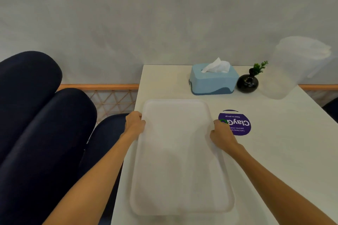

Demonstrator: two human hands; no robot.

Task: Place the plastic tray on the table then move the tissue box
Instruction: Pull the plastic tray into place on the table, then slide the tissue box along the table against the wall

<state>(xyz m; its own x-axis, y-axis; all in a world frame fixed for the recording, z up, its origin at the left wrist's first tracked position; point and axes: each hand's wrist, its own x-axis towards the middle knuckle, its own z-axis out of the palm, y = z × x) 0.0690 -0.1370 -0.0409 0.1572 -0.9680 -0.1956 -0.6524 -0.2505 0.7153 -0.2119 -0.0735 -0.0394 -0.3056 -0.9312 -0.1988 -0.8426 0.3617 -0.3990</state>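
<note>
A white plastic tray (180, 153) lies lengthwise along the left side of the white table (285, 151). My left hand (135, 124) grips the tray's left rim near its far end. On the opposite rim, my right hand (222, 133) holds the tray at about the same distance. Whether the tray rests flat on the table or hovers just above it cannot be told. The light blue tissue box (214, 82), with a white tissue sticking out of its top, stands at the far end of the table beyond the tray, against the wall.
A small black vase (247, 83) with a green sprig stands right of the tissue box. A round purple sticker (239, 124) lies on the table beside my right hand. A clear plastic container (292, 65) is at the far right. Dark blue cushioned seats (42, 115) fill the left.
</note>
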